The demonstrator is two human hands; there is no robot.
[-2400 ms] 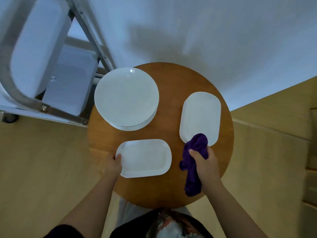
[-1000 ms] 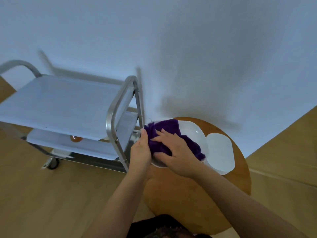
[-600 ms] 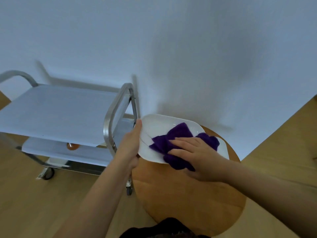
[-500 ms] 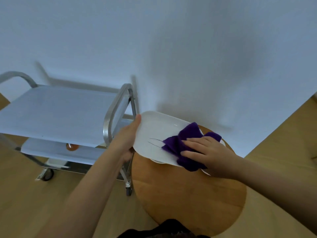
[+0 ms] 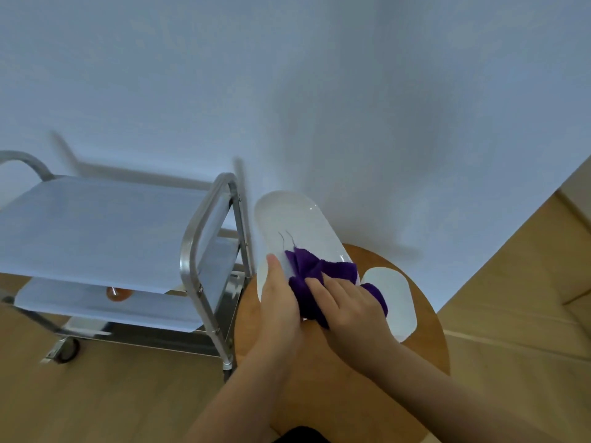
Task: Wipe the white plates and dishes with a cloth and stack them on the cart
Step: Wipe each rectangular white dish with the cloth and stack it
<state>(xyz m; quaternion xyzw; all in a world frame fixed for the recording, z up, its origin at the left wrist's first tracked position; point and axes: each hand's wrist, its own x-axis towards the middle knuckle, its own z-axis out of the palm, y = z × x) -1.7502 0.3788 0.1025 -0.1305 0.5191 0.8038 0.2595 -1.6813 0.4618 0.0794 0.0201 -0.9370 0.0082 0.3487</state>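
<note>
gripping the dish [image 5: 294,225] edge, left hand [image 5: 279,302] steadies it; right hand [image 5: 348,308] presses cloth [image 5: 315,273] flat.

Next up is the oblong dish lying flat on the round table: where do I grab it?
Probably its near rim, coming from the right. The oblong dish lies flat with that end toward you, bare; the left side is crowded by the right hand and purple cloth.

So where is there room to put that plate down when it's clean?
The silver metal cart's top shelf, between its two curved handles, shows bare. The round wooden table has a bare patch near the person, under both arms. It is crowded farther back: the left hand holds the white oblong dish, the right hand presses the purple cloth, beside another white oblong plate.
</note>
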